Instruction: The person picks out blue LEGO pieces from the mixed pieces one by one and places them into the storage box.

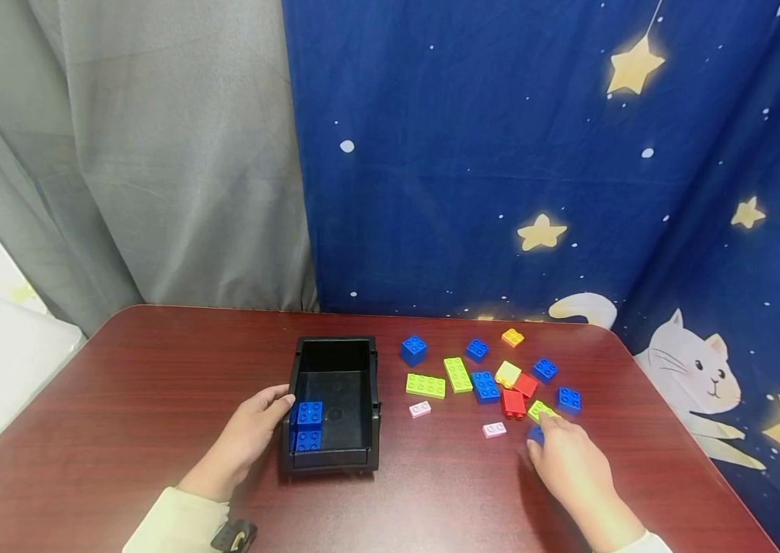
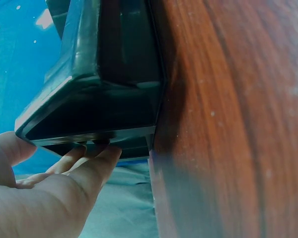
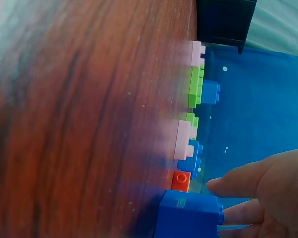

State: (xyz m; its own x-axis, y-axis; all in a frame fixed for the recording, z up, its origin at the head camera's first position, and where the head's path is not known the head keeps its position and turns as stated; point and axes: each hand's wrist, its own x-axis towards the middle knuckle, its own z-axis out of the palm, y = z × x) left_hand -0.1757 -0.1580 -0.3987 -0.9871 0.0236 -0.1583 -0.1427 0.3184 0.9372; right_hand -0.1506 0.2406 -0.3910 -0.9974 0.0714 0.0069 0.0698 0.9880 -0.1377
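On the left, a black plastic bin point(image 1: 330, 461) stands on the table with blue bricks point(image 1: 310, 415) in its near left corner. My left hand point(image 1: 251, 434) grips the bin's left rim, thumb on top; the left wrist view shows the fingers point(image 2: 97, 166) against the outer wall. My right hand point(image 1: 572, 465) is low over a blue brick point(image 1: 536, 435) at the near right of the scattered bricks. In the right wrist view this blue brick point(image 3: 188, 215) sits by the hand, the thumb just apart from it and the other fingers near its studs.
Around the right hand lie a lime brick point(image 1: 540, 411), red bricks point(image 1: 513, 404), a yellow brick point(image 1: 508, 374), pink bricks point(image 1: 494, 430) and several more blue bricks point(image 1: 569, 400). An orange brick point(image 1: 512, 337) is near the table's back edge. Curtains point(image 1: 431, 192) hang behind the table.
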